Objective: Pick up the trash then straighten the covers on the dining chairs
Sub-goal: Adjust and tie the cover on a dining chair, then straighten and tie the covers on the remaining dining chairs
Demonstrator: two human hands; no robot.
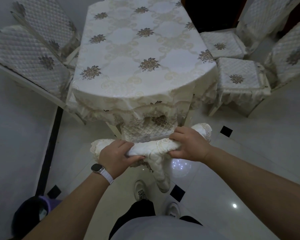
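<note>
Head view: gripping the cover with left hand and right hand, fingers of both curled tight round it. Sits bunched in a roll along the top of the near chair, right at the end of the tabletop, with one flap hanging down toward the floor. Could end up crooked from pulling harder on one side. Could snag the lace, or tug the tablecloth, being so close. Might slip off the chair top if let go too soon.
</note>
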